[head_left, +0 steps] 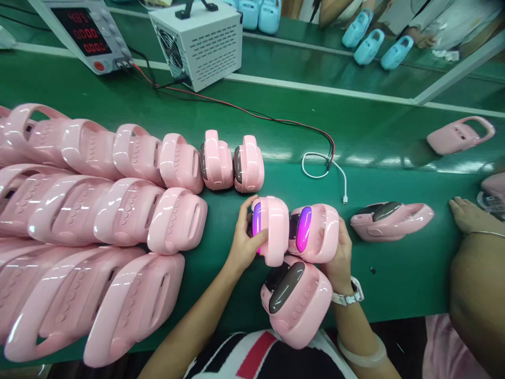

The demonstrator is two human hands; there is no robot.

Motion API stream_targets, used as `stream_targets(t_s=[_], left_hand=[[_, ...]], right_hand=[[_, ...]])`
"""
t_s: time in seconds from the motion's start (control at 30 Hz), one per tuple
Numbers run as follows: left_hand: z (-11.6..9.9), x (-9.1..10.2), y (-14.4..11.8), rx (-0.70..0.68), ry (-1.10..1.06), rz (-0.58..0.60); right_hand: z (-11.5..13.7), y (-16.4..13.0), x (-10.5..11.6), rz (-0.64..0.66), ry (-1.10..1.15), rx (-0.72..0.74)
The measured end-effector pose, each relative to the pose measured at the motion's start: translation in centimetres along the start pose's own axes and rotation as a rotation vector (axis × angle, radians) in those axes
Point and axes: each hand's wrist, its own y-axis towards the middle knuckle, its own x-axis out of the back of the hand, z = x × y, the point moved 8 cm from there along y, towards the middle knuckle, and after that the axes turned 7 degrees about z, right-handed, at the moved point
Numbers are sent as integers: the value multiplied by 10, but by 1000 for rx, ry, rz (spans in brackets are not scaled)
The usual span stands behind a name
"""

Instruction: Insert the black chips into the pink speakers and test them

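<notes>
My left hand is closed around a pink handled device, its thumb across the front near a strip glowing purple. Behind a second pink handled device, with a magenta-lit strip, my right hand wraps its far side; most of those fingers are hidden. The two lit devices stand side by side, almost touching. Closer to my body, a third pink device leans with its dark strip unlit. Beyond my hands, a white cable with a small plug lies on the green table.
Rows of pink devices fill the left side. A power supply with red digits and a grey vented box stand behind. At right, another pink device lies near another person's hand. Blue devices stand across the table.
</notes>
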Motion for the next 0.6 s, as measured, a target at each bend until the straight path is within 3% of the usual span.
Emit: stream_targets(t_s=[0.1, 0.33, 0.4, 0.47, 0.53, 0.6], left_hand=[[0, 1, 0, 9, 18, -6], [-1, 0, 0, 17, -18, -3], [0, 1, 0, 25, -35, -6], [0, 1, 0, 38, -50, -12], [0, 1, 0, 45, -60, -18], [-1, 2, -1, 51, -74, -25]], right_hand=[[0, 1, 2, -44, 50, -34], [-5, 1, 4, -8, 72, -85], [4, -5, 12, -66, -27, -27], [27, -12, 16, -113, -241, 124], [47, -10, 12, -49, -455, 231], [54, 10, 11, 93, -507, 172]])
